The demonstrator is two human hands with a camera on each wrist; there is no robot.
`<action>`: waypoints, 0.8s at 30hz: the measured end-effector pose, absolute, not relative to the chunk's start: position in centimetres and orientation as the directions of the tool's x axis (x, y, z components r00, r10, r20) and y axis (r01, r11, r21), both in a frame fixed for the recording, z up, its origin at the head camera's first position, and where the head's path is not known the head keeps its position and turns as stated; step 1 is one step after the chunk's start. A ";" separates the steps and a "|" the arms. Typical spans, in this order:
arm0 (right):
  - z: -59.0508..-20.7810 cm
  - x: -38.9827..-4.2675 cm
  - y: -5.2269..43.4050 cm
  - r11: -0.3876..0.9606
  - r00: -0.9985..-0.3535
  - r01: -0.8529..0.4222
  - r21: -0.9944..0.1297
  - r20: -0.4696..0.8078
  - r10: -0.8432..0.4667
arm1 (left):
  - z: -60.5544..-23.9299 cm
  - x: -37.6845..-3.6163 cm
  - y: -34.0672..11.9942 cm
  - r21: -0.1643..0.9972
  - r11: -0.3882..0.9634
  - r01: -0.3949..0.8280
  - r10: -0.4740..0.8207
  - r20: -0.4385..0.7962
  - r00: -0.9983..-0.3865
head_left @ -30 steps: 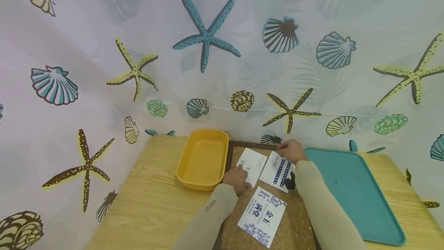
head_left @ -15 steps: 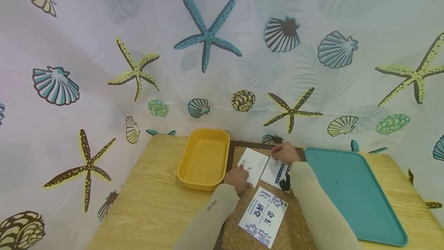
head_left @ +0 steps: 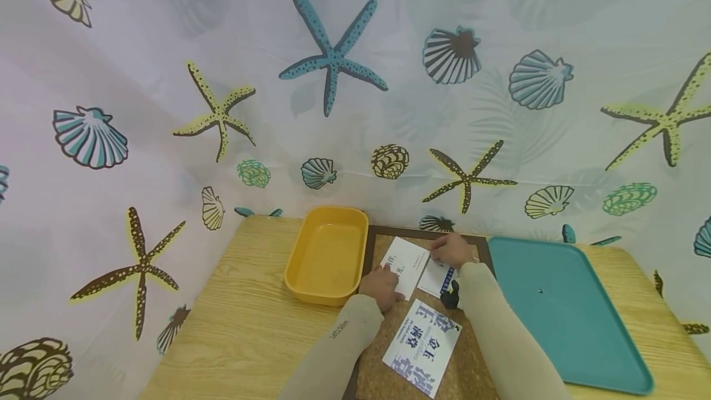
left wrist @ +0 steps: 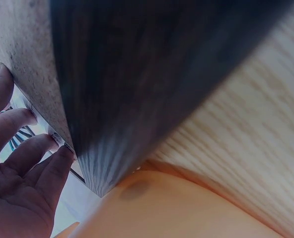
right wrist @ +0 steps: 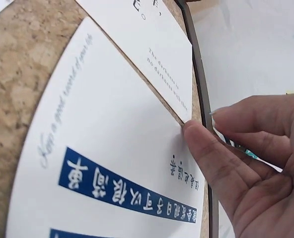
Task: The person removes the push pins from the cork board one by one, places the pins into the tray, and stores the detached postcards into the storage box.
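My left hand (head_left: 380,287) rests with its fingers on the left white card (head_left: 410,264), which lies on the cork board (head_left: 472,350). In the left wrist view its fingers (left wrist: 62,161) reach over the board's dark frame (left wrist: 102,99). My right hand (head_left: 452,250) is at the far left corner of the card with blue bands (right wrist: 87,109). In the right wrist view the thumb touches that corner, and the other fingers stand apart from it. The two cards lie side by side with a narrow gap. Nearer me is a card with purple characters (head_left: 422,347), a small dark spot at its right corner.
A yellow tub (head_left: 328,258) stands left of the board on the wooden table (head_left: 244,326). To the right lies a teal tray (head_left: 577,320) with a tiny object (head_left: 540,291) on it. Behind hangs a curtain (head_left: 344,141) printed with shells and starfish.
My right hand has moved left along the far edge of the blue-banded card to its left corner. The left hand has stayed on its card.
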State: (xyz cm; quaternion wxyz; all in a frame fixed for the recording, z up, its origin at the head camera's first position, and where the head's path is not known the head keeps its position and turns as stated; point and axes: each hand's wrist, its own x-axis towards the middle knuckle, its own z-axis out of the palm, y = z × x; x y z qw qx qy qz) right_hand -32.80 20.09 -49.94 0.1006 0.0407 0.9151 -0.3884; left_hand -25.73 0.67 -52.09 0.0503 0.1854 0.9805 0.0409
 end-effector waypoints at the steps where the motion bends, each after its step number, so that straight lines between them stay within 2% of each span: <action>1: -50.1 -32.9 20.1 0.695 -0.977 0.157 -0.701 -0.214 0.004 | -52.1 -25.7 0.7 0.099 0.928 0.358 0.367 -0.086 -0.926; 9: -50.6 -33.1 19.8 0.656 -0.971 0.209 -0.725 -0.233 0.053 | -51.6 -25.7 0.6 0.080 0.927 0.367 0.374 -0.095 -0.923; 15: -50.9 -32.9 19.5 0.538 -0.965 0.245 -0.806 -0.257 0.055 | -51.9 -25.9 0.6 0.091 0.925 0.369 0.377 -0.092 -0.922; 21: -51.0 -32.8 19.7 0.620 -0.976 0.211 -0.756 -0.197 0.092 | -52.4 -25.9 0.6 0.088 0.920 0.381 0.388 -0.078 -0.918; 24: -50.9 -32.7 19.7 0.612 -0.974 0.222 -0.759 -0.204 0.100 | -52.3 -25.9 0.6 0.089 0.923 0.374 0.381 -0.082 -0.921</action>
